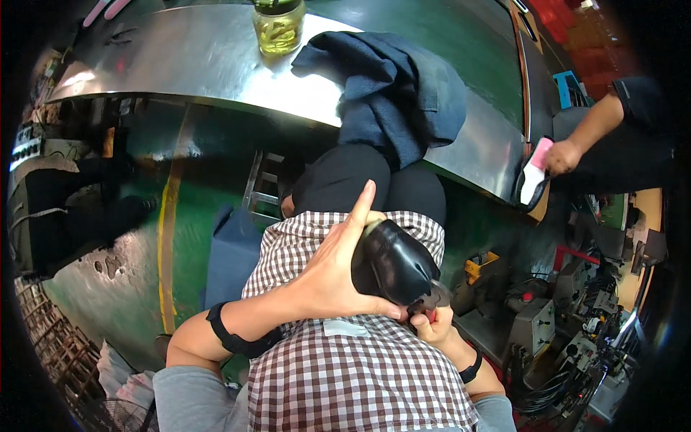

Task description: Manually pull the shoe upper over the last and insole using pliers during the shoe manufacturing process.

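Observation:
A glossy black shoe upper point(396, 263), rounded and pulled tight over a form, rests against the checked apron point(327, 374) at my lap. My left hand point(335, 266) is wrapped around its left side, with the index finger stretched along it and the thumb pressed near its lower end. Close below, my right hand point(437, 327) is closed around a tool with a red handle and a grey metal head point(435, 294), probably pincers, whose head meets the lower edge of the upper. The tool's jaws and most of its handle are hidden.
On the metal bench point(187, 54) ahead lie a dark blue cloth point(392, 83) and a jar of yellowish liquid point(278, 29). At right, another person's hand point(563, 157) holds a pink and white shoe-shaped piece point(534, 173). Machinery point(536, 324) stands lower right; a metal rack point(54, 338) lower left.

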`<control>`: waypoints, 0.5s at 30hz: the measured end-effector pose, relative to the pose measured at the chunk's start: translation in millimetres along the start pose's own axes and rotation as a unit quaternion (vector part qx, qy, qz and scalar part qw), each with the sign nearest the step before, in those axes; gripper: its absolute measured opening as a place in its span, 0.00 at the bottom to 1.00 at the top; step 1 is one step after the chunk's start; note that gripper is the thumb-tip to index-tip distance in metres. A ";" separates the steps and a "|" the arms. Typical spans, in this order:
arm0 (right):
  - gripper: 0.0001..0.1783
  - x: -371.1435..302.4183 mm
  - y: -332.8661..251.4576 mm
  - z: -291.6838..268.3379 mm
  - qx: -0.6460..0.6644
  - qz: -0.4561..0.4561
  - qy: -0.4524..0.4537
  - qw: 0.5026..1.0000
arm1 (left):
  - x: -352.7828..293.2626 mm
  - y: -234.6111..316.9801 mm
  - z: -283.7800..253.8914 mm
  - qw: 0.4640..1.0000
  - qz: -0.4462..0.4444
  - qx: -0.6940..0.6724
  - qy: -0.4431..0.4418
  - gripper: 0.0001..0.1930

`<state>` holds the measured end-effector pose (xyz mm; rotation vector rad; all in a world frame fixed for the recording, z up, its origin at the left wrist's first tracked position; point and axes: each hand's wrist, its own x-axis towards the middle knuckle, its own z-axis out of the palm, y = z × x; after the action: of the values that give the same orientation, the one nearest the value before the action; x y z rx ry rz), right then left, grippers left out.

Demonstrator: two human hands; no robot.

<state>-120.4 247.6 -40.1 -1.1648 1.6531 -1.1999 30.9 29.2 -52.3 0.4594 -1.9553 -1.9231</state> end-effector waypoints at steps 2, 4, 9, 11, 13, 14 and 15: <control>0.24 -7.4 12.1 -0.9 -0.029 -0.031 -0.008 0.999 | -4.4 0.3 1.3 1.000 0.009 -0.009 -0.011 0.79; 0.25 -13.3 25.2 1.8 -0.051 -0.050 -0.022 0.997 | -7.1 1.1 2.7 0.999 0.035 0.002 -0.007 0.78; 0.24 -6.7 42.7 19.0 0.072 0.066 -0.017 0.995 | -11.2 5.0 6.0 0.998 0.055 0.006 -0.008 0.77; 0.25 2.3 39.1 22.9 0.165 0.164 -0.033 0.972 | -11.8 5.0 6.5 0.997 0.075 0.002 0.000 0.74; 0.27 10.1 31.3 24.2 0.265 0.265 -0.048 0.926 | -12.7 4.3 6.7 0.997 0.080 0.000 -0.006 0.74; 0.28 13.0 26.8 23.1 0.315 0.317 -0.054 0.893 | -13.2 3.8 6.9 0.996 0.089 -0.001 -0.010 0.73; 0.29 15.6 23.2 21.4 0.355 0.359 -0.060 0.861 | -14.0 3.4 6.8 0.996 0.086 -0.001 -0.010 0.73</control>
<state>-110.3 230.3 -69.0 -0.1161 1.1854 -1.0476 40.2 41.8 -49.4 0.2622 -1.9371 -1.8281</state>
